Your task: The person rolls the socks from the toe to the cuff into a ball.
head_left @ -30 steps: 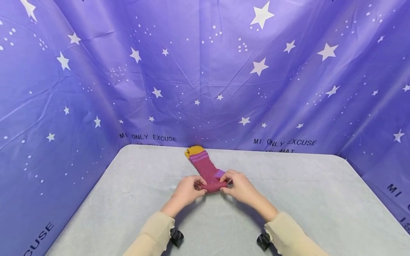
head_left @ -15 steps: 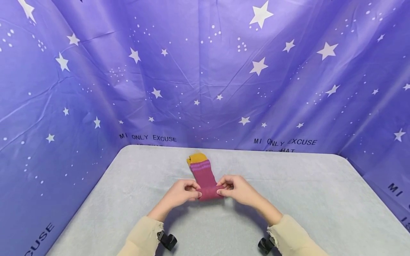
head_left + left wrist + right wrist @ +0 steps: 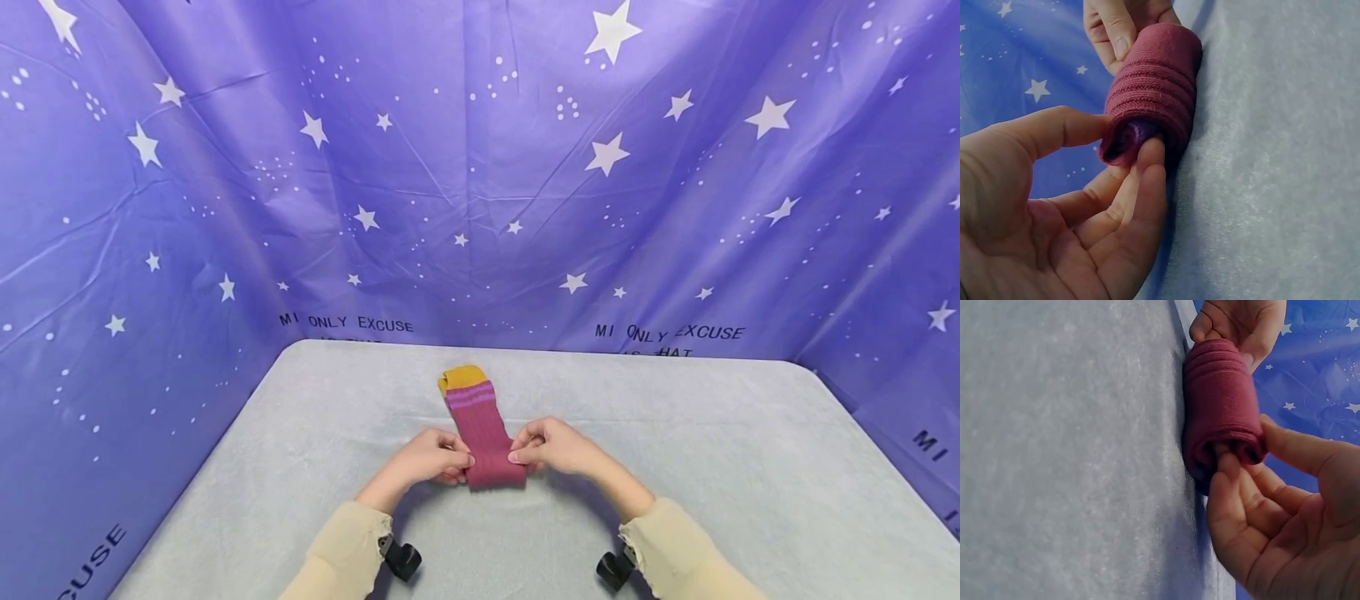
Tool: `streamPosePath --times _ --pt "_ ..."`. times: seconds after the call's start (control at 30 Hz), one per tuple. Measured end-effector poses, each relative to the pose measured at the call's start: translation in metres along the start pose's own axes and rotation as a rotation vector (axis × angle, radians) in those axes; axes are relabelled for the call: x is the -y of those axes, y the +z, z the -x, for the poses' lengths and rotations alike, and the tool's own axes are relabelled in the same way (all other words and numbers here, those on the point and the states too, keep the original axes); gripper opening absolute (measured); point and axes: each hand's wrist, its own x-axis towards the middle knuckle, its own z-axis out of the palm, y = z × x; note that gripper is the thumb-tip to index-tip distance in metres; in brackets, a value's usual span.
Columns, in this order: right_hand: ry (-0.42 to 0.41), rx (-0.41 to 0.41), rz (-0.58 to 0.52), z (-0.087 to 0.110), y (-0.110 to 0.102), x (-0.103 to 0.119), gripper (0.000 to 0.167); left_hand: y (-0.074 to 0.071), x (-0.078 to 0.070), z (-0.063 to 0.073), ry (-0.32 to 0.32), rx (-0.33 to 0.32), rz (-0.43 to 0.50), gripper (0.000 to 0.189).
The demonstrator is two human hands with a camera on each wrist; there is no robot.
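Observation:
A maroon sock [image 3: 480,425] with purple stripes and a mustard-yellow end lies on the table, its near end rolled up. My left hand [image 3: 433,457] pinches the left end of the roll between thumb and fingers; in the left wrist view a fingertip pokes into the rolled sock [image 3: 1154,81], where purple fabric shows inside. At the roll's right end my right hand [image 3: 555,446] pinches in the same way, with fingers tucked into the spiral of the sock [image 3: 1222,400] in the right wrist view. The yellow end points away toward the table's far edge.
A light grey cloth covers the table [image 3: 315,400]. Behind it and along both sides hangs a purple-blue curtain [image 3: 465,167] with white stars and lettering. A black wrist camera [image 3: 403,562] is strapped at the left sleeve, another wrist camera [image 3: 617,568] at the right.
The sock has come nearer to me, and both hands have moved down with it. Its near end is rolled further, and the purple patch by the right hand is no longer visible from the head.

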Motion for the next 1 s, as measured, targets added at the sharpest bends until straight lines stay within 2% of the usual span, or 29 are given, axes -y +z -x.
streamPosePath --times 0.17,0.3,0.4,0.53,0.6,0.67,0.73,0.83,1.0 --pt "0.059 -0.026 0.02 0.001 0.003 0.002 0.019 0.002 0.002 -0.004 -0.025 -0.019 -0.039 0.015" --pt "0.086 -0.082 0.052 0.002 0.003 0.004 0.019 0.004 -0.001 -0.004 0.003 -0.083 -0.099 0.013" --pt "0.089 -0.133 0.101 0.002 0.003 0.003 0.021 0.007 -0.003 -0.001 0.117 -0.177 -0.283 0.013" --pt "0.045 -0.189 0.147 0.002 0.002 -0.001 0.022 0.01 -0.007 0.005 0.357 -0.268 -0.59 0.014" --pt "0.014 -0.199 0.152 0.002 0.002 -0.003 0.021 0.011 -0.009 0.008 0.448 -0.247 -0.697 0.014" --pt "-0.021 -0.201 0.146 0.002 0.002 -0.004 0.019 0.012 -0.01 0.01 0.492 -0.206 -0.78 0.014" --pt "-0.063 -0.191 0.129 0.003 0.002 -0.003 0.015 0.012 -0.011 0.011 0.502 -0.168 -0.84 0.014" --pt "-0.12 -0.192 0.102 0.005 0.002 -0.001 0.008 0.011 -0.01 0.01 0.497 -0.148 -0.904 0.02" --pt "-0.195 -0.14 -0.034 0.009 0.002 -0.004 0.018 0.013 -0.012 0.01 0.476 -0.152 -0.996 0.03"
